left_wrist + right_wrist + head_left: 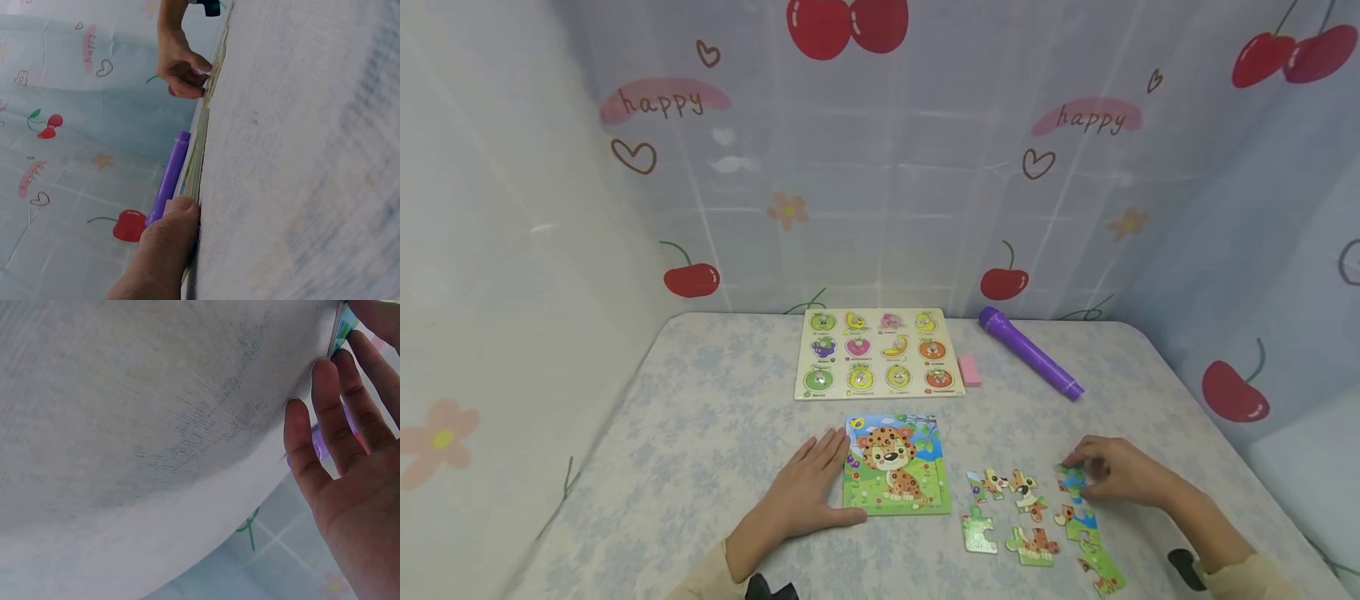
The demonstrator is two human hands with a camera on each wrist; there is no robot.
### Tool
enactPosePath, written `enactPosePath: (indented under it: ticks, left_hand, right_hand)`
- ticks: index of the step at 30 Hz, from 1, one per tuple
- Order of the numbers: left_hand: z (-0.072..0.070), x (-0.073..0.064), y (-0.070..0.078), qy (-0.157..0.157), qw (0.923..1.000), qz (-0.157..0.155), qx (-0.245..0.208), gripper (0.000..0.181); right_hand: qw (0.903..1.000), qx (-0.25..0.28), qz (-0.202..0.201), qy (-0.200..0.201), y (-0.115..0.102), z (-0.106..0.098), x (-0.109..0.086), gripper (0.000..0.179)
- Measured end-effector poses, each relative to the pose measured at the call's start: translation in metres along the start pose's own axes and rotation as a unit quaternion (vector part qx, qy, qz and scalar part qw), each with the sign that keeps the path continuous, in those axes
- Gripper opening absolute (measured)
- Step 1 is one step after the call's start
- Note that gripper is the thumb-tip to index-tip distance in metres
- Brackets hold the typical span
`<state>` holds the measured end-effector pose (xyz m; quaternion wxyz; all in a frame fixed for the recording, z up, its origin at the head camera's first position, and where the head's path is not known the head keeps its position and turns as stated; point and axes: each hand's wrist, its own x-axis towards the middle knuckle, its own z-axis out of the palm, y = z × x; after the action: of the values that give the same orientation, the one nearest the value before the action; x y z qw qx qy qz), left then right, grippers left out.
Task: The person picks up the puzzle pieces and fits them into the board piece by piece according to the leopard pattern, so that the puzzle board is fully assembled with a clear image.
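My left hand (808, 492) lies flat on the table with its fingers spread, against the left edge of a square leopard picture puzzle board (932, 492). Its thumb (169, 234) reaches along the board's near edge. To the right lie loose jigsaw pieces, among them a green corner piece (979, 533), a spotted piece (1033, 547) and a joined strip (1097, 554). At the top of the right column my right hand (1123, 472) pinches a blue-green jigsaw piece (1070, 481) between thumb and fingers. In the right wrist view that piece (342, 331) shows only partly, tilted on edge.
Behind the leopard board lies a wooden fruit puzzle board (876, 367), with a pink block (970, 371) at its right side. A purple stick-like tube (1030, 352) lies diagonally at the back right. A printed curtain (880, 167) encloses the table's back and sides.
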<state>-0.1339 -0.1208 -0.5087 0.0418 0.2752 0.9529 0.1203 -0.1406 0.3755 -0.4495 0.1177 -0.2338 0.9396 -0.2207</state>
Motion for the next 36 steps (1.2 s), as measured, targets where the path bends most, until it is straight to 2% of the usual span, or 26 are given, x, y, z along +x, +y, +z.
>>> enactPosePath:
  ticks: [8, 13, 22, 29, 36]
  left_hand:
    - [0.0006, -0.0003, 0.0010, 0.013, 0.9999, 0.008, -0.006, 0.114]
    - [0.0005, -0.0006, 0.0021, 0.008, 0.9999, 0.008, -0.011, 0.115]
    - [-0.0017, -0.0007, 0.0013, 0.001, 1.0000, 0.001, -0.006, 0.114]
    - [-0.0016, -0.0012, 0.0010, 0.008, 0.9999, 0.005, -0.005, 0.114]
    - [-0.0027, -0.0018, 0.0022, 0.007, 1.0000, 0.005, -0.002, 0.114]
  right_hand:
    - [0.9996, 0.002, 0.024, -0.014, -0.0030, -0.0044, -0.0008, 0.036]
    - [0.9991, -0.001, 0.039, -0.016, -0.0039, -0.0056, -0.0030, 0.039]
    - [0.9991, -0.010, 0.041, 0.003, -0.0011, -0.0008, -0.0011, 0.036]
    - [0.9991, -0.010, 0.039, 0.014, -0.0001, 0.0012, -0.0025, 0.035]
    - [0.9993, -0.011, 0.020, 0.031, 0.0000, 0.0015, -0.0037, 0.032]
